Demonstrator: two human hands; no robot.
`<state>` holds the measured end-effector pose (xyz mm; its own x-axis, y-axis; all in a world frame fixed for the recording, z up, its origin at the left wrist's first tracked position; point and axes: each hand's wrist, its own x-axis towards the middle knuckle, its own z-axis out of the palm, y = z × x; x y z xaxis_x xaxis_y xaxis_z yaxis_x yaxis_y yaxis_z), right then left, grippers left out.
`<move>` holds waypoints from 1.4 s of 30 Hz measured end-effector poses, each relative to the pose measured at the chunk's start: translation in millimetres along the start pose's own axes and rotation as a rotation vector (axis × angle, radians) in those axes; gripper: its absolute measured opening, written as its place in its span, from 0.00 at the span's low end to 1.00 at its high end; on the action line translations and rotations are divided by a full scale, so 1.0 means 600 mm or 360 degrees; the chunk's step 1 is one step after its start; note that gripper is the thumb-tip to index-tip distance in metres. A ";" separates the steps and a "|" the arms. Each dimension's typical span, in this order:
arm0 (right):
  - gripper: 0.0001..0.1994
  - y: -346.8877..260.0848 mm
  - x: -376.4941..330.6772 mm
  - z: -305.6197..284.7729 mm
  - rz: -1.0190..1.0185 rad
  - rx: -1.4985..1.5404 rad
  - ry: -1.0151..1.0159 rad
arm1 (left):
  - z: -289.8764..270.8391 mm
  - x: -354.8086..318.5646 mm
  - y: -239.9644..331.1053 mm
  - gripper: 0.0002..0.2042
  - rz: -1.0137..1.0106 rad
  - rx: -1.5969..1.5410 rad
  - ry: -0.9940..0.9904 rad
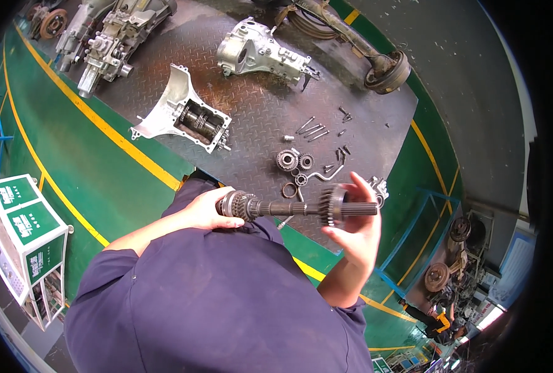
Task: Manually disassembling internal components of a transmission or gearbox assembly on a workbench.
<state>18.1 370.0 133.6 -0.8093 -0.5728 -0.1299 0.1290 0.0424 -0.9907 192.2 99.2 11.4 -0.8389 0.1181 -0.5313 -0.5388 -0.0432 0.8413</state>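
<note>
A person in a dark blue work shirt holds a gearbox shaft level in both hands above a workshop floor.

The left hand is wrapped around the shaft's left end, just beside a cluster of gears. The right hand is half open, palm cupped behind the toothed gear and splined tip at the right end, fingers spread and only lightly touching. Below, on a dark checker-plate floor, an opened gearbox housing with its gears showing lies to the far left. A closed silver transmission case sits farther off. Loose gears and rings lie just beyond the shaft, with a scatter of bolts past them. Yellow lines border the surrounding green floor.
</note>
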 end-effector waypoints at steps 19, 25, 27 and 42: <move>0.39 0.055 0.003 0.103 -0.0197 -0.0727 -0.0319 | -0.003 0.031 0.039 0.31 0.0186 -0.0129 -0.0266; 0.39 0.019 -0.007 0.127 -0.0278 -0.0958 -0.0389 | 0.002 0.017 0.059 0.39 0.0144 -0.0093 -0.0413; 0.39 0.017 -0.010 0.140 -0.0403 -0.0933 -0.0334 | 0.004 0.020 0.053 0.40 0.0171 -0.0059 -0.0370; 0.40 0.083 -0.012 0.125 -0.0026 0.0274 -0.0593 | -0.004 0.011 0.032 0.43 0.0200 -0.0016 -0.0097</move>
<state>73.2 315.0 88.1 -0.5532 -0.8309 -0.0599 0.2375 -0.0884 -0.9674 175.9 96.6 23.5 -0.8939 0.1713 -0.4143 -0.4306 -0.0711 0.8997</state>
